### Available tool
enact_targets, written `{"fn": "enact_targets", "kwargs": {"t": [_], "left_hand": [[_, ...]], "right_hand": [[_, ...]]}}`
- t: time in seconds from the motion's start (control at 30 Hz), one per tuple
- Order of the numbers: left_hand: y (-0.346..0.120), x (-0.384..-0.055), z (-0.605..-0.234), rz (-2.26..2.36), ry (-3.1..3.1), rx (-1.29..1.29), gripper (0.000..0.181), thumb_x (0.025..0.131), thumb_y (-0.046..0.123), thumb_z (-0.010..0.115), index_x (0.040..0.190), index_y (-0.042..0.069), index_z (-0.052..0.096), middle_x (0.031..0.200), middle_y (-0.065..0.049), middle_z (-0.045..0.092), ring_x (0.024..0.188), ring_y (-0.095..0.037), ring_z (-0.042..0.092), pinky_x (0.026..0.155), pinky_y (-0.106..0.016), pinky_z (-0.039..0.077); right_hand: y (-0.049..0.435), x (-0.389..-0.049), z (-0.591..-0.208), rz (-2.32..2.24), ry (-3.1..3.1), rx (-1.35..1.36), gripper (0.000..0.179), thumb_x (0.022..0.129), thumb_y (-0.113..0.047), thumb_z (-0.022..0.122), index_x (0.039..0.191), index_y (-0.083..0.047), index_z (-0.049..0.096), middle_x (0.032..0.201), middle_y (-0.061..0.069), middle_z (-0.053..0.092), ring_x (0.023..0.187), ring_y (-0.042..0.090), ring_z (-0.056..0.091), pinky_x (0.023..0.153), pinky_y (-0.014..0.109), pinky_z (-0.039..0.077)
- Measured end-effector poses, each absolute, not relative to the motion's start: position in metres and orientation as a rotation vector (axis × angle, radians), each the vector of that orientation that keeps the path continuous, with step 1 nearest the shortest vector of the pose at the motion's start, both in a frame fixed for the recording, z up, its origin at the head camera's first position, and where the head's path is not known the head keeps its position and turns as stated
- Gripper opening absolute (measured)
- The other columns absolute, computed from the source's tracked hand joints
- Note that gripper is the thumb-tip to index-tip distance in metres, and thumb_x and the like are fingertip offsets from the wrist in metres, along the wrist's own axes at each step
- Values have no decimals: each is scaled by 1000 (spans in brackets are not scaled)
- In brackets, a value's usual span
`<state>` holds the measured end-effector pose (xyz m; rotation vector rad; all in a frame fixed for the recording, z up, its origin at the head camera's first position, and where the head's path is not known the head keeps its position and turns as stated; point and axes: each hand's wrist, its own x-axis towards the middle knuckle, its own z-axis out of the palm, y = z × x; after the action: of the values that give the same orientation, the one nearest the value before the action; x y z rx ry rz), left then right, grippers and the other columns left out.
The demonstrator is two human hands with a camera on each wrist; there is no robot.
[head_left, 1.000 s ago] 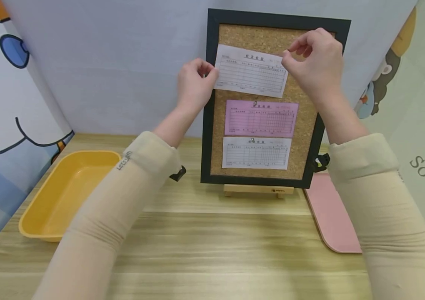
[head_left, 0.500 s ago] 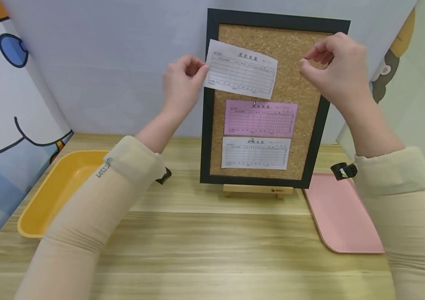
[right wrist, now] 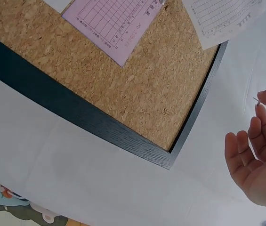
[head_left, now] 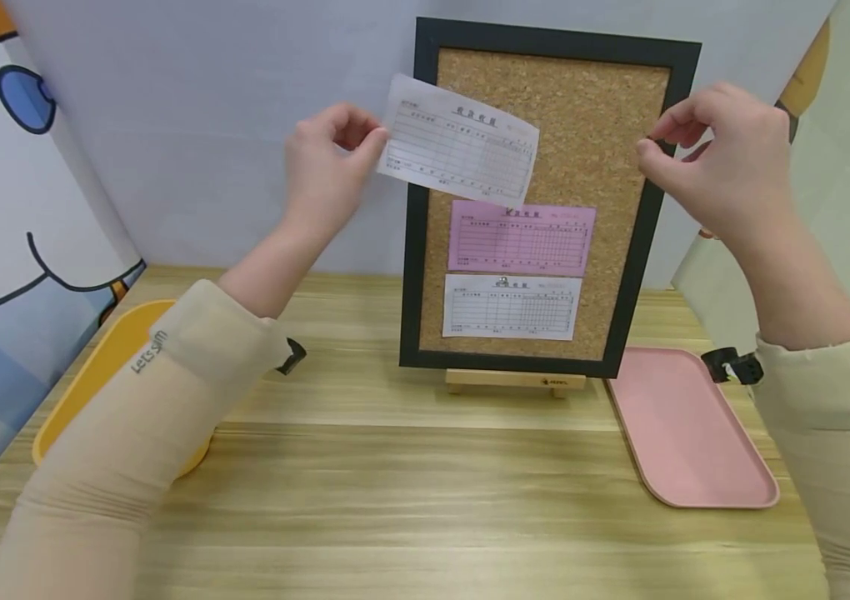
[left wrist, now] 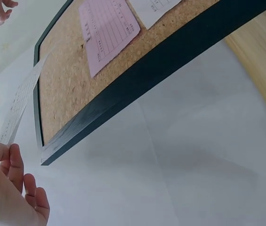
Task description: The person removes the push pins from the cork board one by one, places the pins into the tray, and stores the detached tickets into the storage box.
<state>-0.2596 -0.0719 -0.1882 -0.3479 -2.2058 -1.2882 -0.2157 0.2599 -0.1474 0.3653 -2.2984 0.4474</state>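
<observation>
My left hand [head_left: 327, 167] pinches the left edge of a white receipt slip [head_left: 462, 137] between thumb and fingertips. The slip tilts down to the right in front of a black-framed corkboard [head_left: 582, 108], overlapping its left frame and the top of a pink receipt slip [head_left: 522, 242] in the head view. Below the pink one, another white slip [head_left: 512, 308] is on the cork with a small pin at its top. My right hand [head_left: 728, 158] is at the board's right edge. Its thumb and finger pinch a small pushpin [right wrist: 257, 100], seen point outward in the right wrist view.
The corkboard leans on a small wooden easel [head_left: 515, 381] on the wood-grain table [head_left: 410, 492]. A pink tray [head_left: 687, 425] lies at right. At left stands a yellow basin [head_left: 106, 367], partly hidden by my left sleeve. A pale cloth backdrop [head_left: 245, 125] hangs behind.
My left hand has drawn the white receipt slip leftward, partly off the board. My right hand has let go of the slip's right side and moved right and slightly down.
</observation>
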Motion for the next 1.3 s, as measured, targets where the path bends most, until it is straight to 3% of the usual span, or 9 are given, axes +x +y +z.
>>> {"fn": "enact_targets", "kwargs": {"t": [0.4, 0.67, 0.77, 1.0, 1.3], "left_hand": [[-93, -241, -187, -1274, -2242, -355, 23, 91, 28, 62, 98, 6, 67, 85, 0, 61, 81, -10, 51, 76, -20, 37], [-108, -230, -187, -1197, -2272, -381, 25, 91, 29, 63, 97, 6, 69, 84, 1, 60, 81, -10, 48, 70, -21, 35], [-115, -226, -186, -1169, -2283, -378, 24, 90, 29, 64, 96, 6, 70, 81, 3, 59, 82, -8, 46, 66, -22, 33], [-135, -217, -184, -1065, -2324, -374, 25, 89, 31, 65, 96, 8, 71, 78, 6, 57, 86, -6, 40, 72, -22, 28], [-162, -211, -182, -945, -2404, -316, 26, 90, 31, 64, 97, 7, 71, 80, 6, 60, 86, -8, 39, 75, -22, 29]], "right_hand": [[280, -193, -153, 490, -2322, 338, 23, 84, -20, 63, 86, 3, 65, 77, -19, 42, 69, -10, 39, 66, 6, 33], [295, -180, -162, 439, -2363, 316, 21, 82, -18, 65, 83, 3, 66, 76, -20, 42, 64, -11, 38, 63, 6, 31], [302, -176, -166, 427, -2380, 315, 20, 83, -15, 67, 83, 4, 66, 78, -17, 45, 69, -11, 37, 65, 2, 31], [317, -167, -179, 420, -2432, 276, 18, 82, -11, 66, 85, 7, 64, 84, 9, 54, 73, -13, 35, 65, -2, 29], [333, -160, -198, 436, -2479, 238, 15, 81, -9, 67, 84, 5, 64, 85, 9, 54, 75, -10, 35, 65, -3, 28]]}}
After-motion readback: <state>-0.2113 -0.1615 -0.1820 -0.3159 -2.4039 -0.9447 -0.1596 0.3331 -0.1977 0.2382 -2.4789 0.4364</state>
